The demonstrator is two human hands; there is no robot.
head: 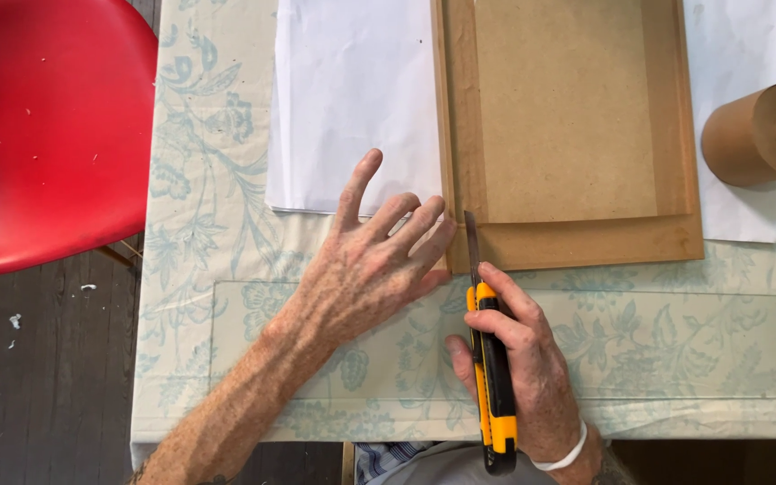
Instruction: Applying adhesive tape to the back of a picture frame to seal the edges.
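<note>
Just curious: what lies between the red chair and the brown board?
In the head view, white paper on the floral tablecloth lies between red chair and brown board.

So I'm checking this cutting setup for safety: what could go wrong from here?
1. The left hand lies flat with its fingertips right beside the utility knife blade at the brown board; a slip could cut them.
2. The blade works at the board's corner over the floral tablecloth, with no cutting mat visible, so the cloth may get sliced.
3. The right hand seems to pull the knife toward the body.
</note>
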